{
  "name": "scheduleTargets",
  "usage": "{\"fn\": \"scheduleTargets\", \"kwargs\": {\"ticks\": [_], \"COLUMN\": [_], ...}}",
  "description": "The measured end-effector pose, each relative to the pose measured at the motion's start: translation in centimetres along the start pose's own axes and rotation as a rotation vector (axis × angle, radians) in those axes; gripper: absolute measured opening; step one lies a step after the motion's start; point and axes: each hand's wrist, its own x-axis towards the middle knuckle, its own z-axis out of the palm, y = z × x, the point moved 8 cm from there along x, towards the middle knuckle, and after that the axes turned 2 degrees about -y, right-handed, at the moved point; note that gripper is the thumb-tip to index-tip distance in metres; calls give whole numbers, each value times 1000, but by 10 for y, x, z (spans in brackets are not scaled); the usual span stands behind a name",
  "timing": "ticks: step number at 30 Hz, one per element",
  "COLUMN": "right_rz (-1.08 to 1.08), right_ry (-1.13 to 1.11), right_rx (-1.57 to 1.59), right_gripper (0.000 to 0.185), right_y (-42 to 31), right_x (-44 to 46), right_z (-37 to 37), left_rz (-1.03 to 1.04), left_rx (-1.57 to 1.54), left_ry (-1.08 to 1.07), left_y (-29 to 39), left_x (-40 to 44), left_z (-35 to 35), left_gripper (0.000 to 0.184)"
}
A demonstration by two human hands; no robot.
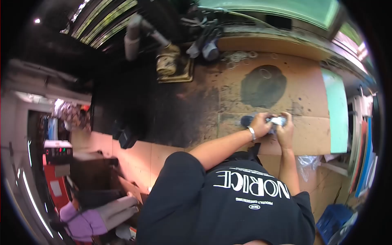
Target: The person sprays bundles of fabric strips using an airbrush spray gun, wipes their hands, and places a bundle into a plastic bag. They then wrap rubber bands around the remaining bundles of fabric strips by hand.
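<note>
Both hands meet over the cardboard-covered bench. My left hand (260, 124), with a white band at the wrist, is closed with its fingertips at a small shiny, silvery-clear packet-like thing (278, 121). My right hand (285, 131) grips the same thing from the other side, thumb and fingers bent around it. Its exact kind is too small and glary to make out. Just left of my left hand lies a dark rounded item (246, 121), partly covered by clear plastic.
The cardboard sheet (304, 104) has a large dark round stain (264, 85). Pale rings (239, 56) lie at its back edge. A stained machine part (167, 67) stands behind left. A blue bin (332, 222) is low right; a person in purple (83, 218) is low left.
</note>
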Motion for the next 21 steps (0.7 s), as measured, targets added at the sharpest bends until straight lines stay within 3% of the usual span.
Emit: {"fn": "scheduleTargets", "kwargs": {"ticks": [1,3,4,7,11,13,15,16,17,19,20,21], "right_rz": [-50,-13,7,222,213,155,232,264,298,202,89,11], "right_ry": [27,-20,-34,-213,-92,-48,-18,17,53,54,106,161], "right_rx": [36,123,158,253,359,399,524,599,674,636,606,551], "right_gripper": [43,45,46,42,40,40,33,31,30,26,26,25], "right_y": [1,-4,-4,15,21,27,43,48,53,47,38,37], "right_x": [1,0,0,1,12,22,31,39,45,68,80,95], "right_z": [0,7,6,17,15,7,-6,-14,-23,-41,-50,-62], "left_rz": [-30,123,66,-230,-209,-118,-53,99,293,283,458,448], "left_rx": [-62,-250,-101,-411,-559,-377,-286,-433,-230,-147,-26,31], "left_ry": [-9,114,58,-47,-111,-164,-216,-235,-157,-113,12,22], "left_y": [1,-39,-32,-58,-52,-40,-8,-7,22,53,71,70], "left_x": [-1,15,15,27,46,58,59,67,60,42,29,22], "left_z": [0,15,12,26,44,42,35,45,32,17,5,-3], "left_gripper": [23,22,28,34,37,38,39,42,50,57,59,58]}}
